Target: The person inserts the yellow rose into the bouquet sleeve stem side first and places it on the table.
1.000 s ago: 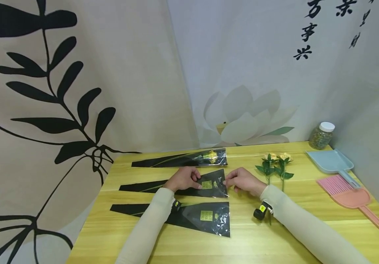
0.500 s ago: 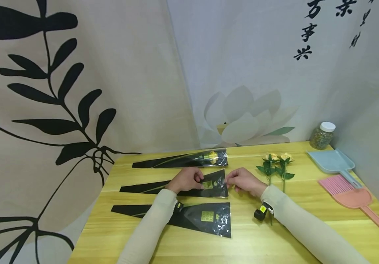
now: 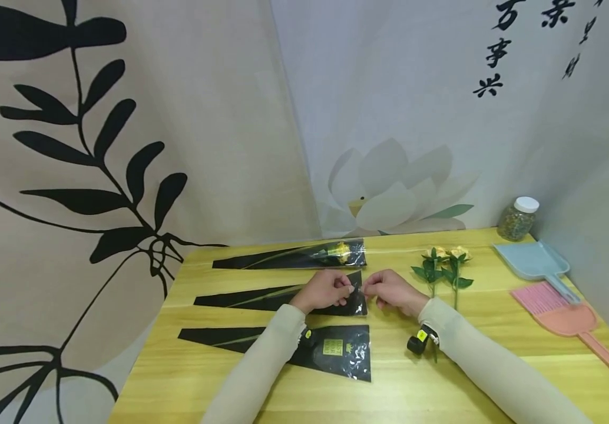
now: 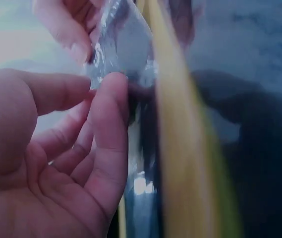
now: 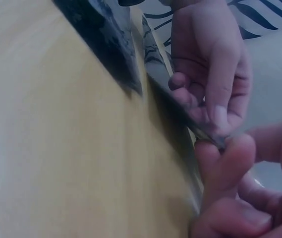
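The middle black flower sleeve (image 3: 278, 299) lies between two similar ones, its wide clear-fronted end towards the right. At that end my right hand (image 3: 393, 291) pinches the sleeve's edge between thumb and forefinger. My left hand (image 3: 325, 290) reaches over the sleeve, thumb and forefinger pinching the clear film close to the same edge. In the left wrist view the shiny film (image 4: 131, 39) rises by the left fingertips (image 4: 112, 94). The right wrist view has both hands' fingertips almost meeting at the sleeve's rim, with the right fingertips (image 5: 240, 151) nearer the camera.
Behind lies a sleeve holding a yellow rose (image 3: 341, 252); in front lies another black sleeve (image 3: 354, 353). Two pale yellow roses (image 3: 455, 268) rest right of the hands. Farther right are a blue dustpan (image 3: 532, 259), a pink brush-like scoop (image 3: 569, 318) and a lidded jar (image 3: 516, 219).
My left hand has slid right along the middle sleeve, from its gold label to the wide end beside my right hand. The right hand has stayed almost still at the edge.
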A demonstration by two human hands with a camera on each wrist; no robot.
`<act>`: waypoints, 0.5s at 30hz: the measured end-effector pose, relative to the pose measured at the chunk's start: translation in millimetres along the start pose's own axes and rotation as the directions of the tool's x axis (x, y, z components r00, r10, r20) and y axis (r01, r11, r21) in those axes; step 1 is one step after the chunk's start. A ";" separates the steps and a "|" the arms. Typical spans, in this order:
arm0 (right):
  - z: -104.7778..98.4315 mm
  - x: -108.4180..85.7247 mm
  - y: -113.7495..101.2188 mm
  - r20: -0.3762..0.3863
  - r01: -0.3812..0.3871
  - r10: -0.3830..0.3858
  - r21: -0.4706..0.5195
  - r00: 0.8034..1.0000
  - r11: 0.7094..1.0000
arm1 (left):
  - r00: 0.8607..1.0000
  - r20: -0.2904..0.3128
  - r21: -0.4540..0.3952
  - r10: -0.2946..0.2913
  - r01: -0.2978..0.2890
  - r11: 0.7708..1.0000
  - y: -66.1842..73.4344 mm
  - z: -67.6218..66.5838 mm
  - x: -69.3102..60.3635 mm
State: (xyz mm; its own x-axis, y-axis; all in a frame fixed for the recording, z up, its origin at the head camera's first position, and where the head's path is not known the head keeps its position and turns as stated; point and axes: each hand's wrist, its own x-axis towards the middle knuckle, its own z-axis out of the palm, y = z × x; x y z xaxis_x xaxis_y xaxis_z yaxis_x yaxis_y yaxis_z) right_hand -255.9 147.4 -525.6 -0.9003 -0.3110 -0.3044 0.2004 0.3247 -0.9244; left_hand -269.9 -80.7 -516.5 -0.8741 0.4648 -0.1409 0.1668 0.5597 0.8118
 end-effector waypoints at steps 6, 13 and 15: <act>1.2 3.8 2.3 -0.003 -0.020 0.020 0.009 1.000 1.000 | 0.996 -0.008 -0.158 -0.093 0.090 0.983 -3.0 7.9 5.9; 1.5 5.3 4.3 -0.012 -0.030 0.030 -0.039 0.999 0.999 | 0.988 0.041 -0.243 -0.147 0.153 0.958 -6.1 5.5 11.4; 1.0 4.8 3.7 -0.008 -0.025 0.024 -0.050 1.000 0.998 | 0.986 0.061 -0.248 -0.152 0.163 0.955 -5.9 4.4 12.6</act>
State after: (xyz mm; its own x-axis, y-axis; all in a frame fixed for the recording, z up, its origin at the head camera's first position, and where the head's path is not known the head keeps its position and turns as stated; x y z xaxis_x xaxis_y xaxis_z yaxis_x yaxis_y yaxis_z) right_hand -259.1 146.2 -530.7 -0.8984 -0.2955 -0.3250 0.2030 0.3767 -0.9038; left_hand -279.9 -75.1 -525.6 -0.8600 0.4151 -0.2968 -0.0960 0.4398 0.8930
